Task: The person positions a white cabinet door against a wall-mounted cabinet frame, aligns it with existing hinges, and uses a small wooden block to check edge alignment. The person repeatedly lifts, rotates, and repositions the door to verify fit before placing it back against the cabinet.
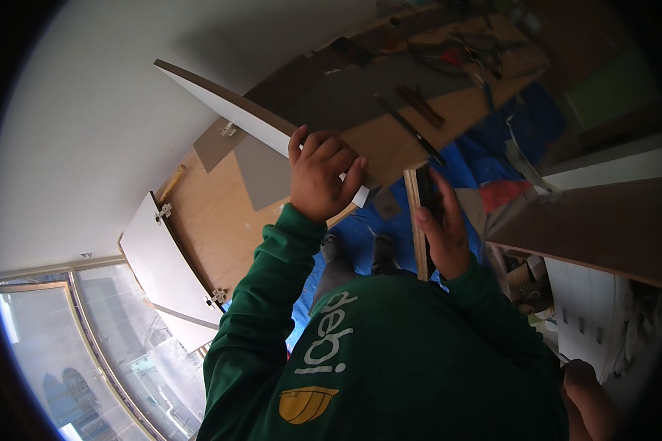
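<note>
My left hand (324,174) is closed over the near end of a white-faced panel (261,131) with a brown edge. The panel stands on its edge and slants away to the far left, a metal hinge (229,129) beside its lower side. My right hand (446,229) grips a short piece of plywood (417,220) upright, its layered edge facing left. A dark face of that piece shows between thumb and fingers. The two hands are apart, at about the same height in front of my body.
Under the panel lies a wooden board (221,213); a white hinged door (165,253) leans at left. Dark long tools (412,131) and tangled tools (478,55) lie on the far worktop. Blue sheeting (456,165) covers the floor. At right stand a brown shelf (588,224) and white cabinet (585,309).
</note>
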The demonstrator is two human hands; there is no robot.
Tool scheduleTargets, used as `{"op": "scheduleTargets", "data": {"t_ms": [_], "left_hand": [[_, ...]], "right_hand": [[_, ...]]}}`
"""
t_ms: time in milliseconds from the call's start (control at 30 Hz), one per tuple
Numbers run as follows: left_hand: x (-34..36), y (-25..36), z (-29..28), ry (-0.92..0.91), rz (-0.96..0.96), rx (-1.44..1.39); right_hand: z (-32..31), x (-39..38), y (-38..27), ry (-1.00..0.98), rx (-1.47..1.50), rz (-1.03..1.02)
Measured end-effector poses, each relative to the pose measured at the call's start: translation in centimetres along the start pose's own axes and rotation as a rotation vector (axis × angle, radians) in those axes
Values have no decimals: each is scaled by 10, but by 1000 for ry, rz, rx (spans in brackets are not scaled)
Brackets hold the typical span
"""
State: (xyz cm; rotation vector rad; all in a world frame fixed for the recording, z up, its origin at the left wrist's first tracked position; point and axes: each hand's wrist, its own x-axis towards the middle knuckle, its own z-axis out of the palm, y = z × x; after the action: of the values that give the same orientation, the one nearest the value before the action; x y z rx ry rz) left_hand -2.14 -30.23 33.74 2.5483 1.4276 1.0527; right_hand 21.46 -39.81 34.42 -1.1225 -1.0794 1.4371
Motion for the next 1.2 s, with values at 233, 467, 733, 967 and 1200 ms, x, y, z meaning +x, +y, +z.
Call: {"op": "scheduleTargets", "data": {"t_ms": [233, 467, 733, 967, 1200], "left_hand": [[30, -61, -4, 108, 78, 7], [34, -76, 17, 204, 77, -30], [37, -83, 22, 249, 137, -71], [35, -85, 26, 286, 160, -92], [31, -85, 22, 255, 154, -135]], "right_hand": [[25, 0, -4, 105, -146, -88], [43, 21, 5, 305, -417, -250], [63, 21, -3, 407, -770, -334], [59, 37, 2, 500, -706, -199], [69, 35, 5, 485, -772, -249]]}}
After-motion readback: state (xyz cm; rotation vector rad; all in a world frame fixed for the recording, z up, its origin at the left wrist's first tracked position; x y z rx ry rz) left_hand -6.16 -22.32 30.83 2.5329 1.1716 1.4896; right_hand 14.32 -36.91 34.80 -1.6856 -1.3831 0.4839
